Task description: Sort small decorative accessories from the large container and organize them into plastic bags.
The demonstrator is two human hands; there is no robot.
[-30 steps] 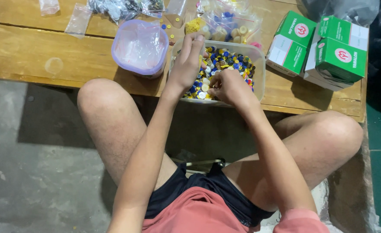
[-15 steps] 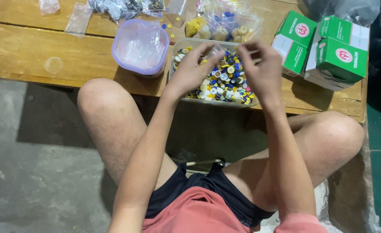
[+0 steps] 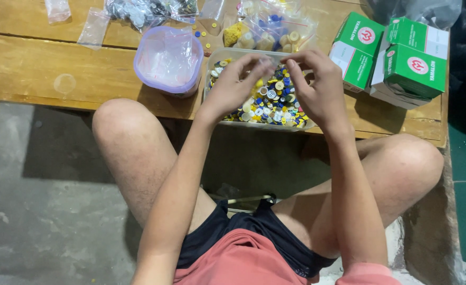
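Closest to view is the person's lap: red shorts with a dark waistband, bare knees spread wide over a grey concrete floor (image 3: pixel 43 211). Both forearms reach forward from there to the edge of a low wooden table (image 3: pixel 48 68).

The left hand (image 3: pixel 232 87) and the right hand (image 3: pixel 317 87) hover side by side just above a clear plastic tub (image 3: pixel 212 79) that sits at the table's near edge. The tub is full of small round buttons (image 3: pixel 270 105), mostly yellow, blue and white. Both hands have their fingers curled inward with the fingertips drawn together, the two sets of tips nearly meeting over the middle of the tub. They look pinched on something small, but whether either one really holds a button I cannot tell; it is hidden behind the fingers.

Just left of the tub stands a round, lilac-rimmed container (image 3: pixel 168 60) with a crumpled clear bag inside. To the right, well apart from the hands, are stacked green and white boxes (image 3: pixel 396 58). Farther back lie several clear plastic bags (image 3: pixel 275 26) of more buttons, with a few loose ones scattered between them.
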